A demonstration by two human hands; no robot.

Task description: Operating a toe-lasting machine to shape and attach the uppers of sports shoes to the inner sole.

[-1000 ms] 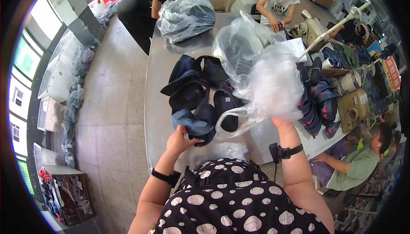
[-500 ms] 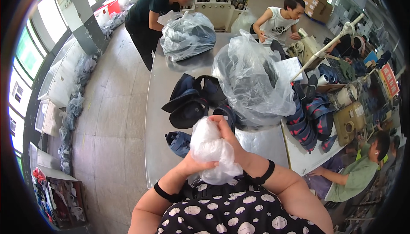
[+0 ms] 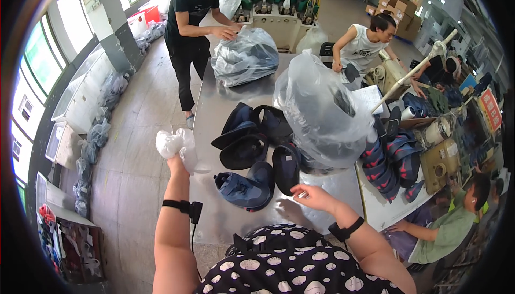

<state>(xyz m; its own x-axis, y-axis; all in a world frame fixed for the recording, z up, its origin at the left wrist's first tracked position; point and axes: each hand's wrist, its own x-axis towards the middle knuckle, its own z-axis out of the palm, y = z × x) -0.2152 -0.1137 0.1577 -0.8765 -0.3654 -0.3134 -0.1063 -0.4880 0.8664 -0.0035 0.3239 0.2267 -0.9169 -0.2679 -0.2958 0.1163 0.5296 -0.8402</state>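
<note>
My left hand [image 3: 176, 162] is stretched out past the left edge of the metal table [image 3: 206, 219], closed around a crumpled white plastic bag [image 3: 179, 143] that covers most of its fingers. Low over the table, my right hand [image 3: 314, 196] is open with bent fingers and nothing visible in it. Close to its fingertips lies a dark shoe upper [image 3: 286, 168]. Between my hands sits a navy blue shoe upper [image 3: 238, 188] with a strap. Several more dark shoe uppers [image 3: 244, 152] lie in a cluster just beyond.
A big clear plastic bag [image 3: 324, 117] bulges at the table's right, and another filled bag [image 3: 245, 58] stands at its far end. A person in black [image 3: 188, 18] touches that far bag. Stacked shoe parts [image 3: 383, 165] are on the right-hand table, near a person in white [image 3: 365, 45].
My hands have parted. The white plastic bag has gone left in my left hand, while my right hand has lowered to the right. The person in black has straightened up.
</note>
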